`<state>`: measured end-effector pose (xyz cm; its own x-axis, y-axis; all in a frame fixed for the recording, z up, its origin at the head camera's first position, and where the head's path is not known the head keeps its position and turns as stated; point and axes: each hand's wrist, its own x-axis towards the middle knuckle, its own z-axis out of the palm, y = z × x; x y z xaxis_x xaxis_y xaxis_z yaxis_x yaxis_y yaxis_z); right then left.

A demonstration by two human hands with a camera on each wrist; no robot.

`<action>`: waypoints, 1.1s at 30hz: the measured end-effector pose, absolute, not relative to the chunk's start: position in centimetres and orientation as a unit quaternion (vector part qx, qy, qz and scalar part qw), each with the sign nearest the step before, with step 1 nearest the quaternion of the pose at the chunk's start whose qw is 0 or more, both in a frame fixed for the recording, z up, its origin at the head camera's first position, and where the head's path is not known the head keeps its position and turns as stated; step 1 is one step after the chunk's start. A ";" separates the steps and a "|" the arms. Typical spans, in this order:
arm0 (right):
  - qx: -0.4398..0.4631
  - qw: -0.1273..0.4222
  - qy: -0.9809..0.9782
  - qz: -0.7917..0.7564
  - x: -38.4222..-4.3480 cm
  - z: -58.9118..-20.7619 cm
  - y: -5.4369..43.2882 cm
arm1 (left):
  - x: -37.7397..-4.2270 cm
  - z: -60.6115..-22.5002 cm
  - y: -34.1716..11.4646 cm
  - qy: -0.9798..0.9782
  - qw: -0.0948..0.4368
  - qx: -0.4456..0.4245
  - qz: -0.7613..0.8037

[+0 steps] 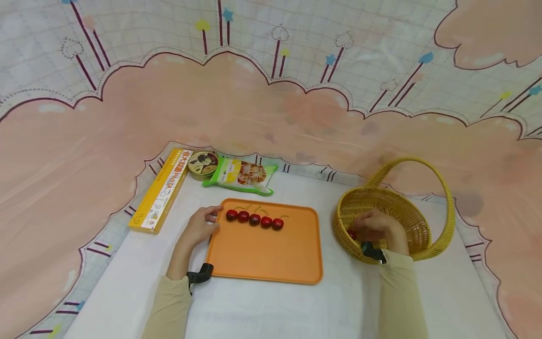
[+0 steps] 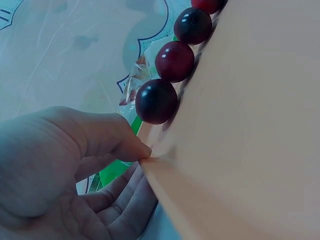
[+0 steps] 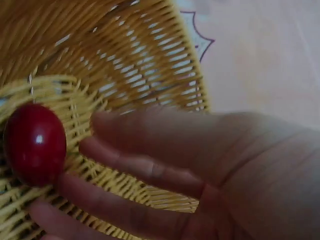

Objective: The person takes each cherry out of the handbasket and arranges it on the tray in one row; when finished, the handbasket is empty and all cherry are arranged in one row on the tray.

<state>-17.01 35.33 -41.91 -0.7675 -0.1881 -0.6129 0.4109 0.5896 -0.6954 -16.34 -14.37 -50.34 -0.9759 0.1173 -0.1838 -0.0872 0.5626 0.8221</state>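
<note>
Several dark red cherries [image 1: 254,220] with thin stems lie in a row along the upper part of an orange tray [image 1: 267,254]. At the tray's left edge my left hand [image 1: 202,225] pinches the rim, thumb on top and fingers against the outer side, close to the end cherry [image 2: 156,101]. On the right, my right hand [image 1: 378,226] reaches inside a yellow wicker basket [image 1: 423,230]. Another red cherry [image 3: 35,145] lies in the basket by its fingertips; the fingers are fairly straight and spread, not wrapped round it.
Behind the tray lie a green and white food packet [image 1: 243,175] and a round tin [image 1: 203,163]. A yellow pasta box [image 1: 162,190] slants along the left side. The basket's tall handle [image 1: 450,207] arches over its right side. White cloth [image 1: 271,310] covers the table.
</note>
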 end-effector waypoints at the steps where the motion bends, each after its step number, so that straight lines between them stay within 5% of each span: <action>1: 0.067 0.344 0.819 -0.455 -17.2 -42.1 35.3 | -16.4 -50.4 -14.4 0.878 0.108 0.008 0.467; 33: 0.078 0.320 0.786 -0.523 -16.8 -44.5 37.6 | -16.4 -50.6 -14.4 0.879 0.105 0.004 0.465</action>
<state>-16.81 37.57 -44.49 -0.7829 -0.2114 -0.5851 0.4581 0.4404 -0.7721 -16.41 -14.37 -50.59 -0.9779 0.1042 -0.1815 -0.0913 0.5678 0.8181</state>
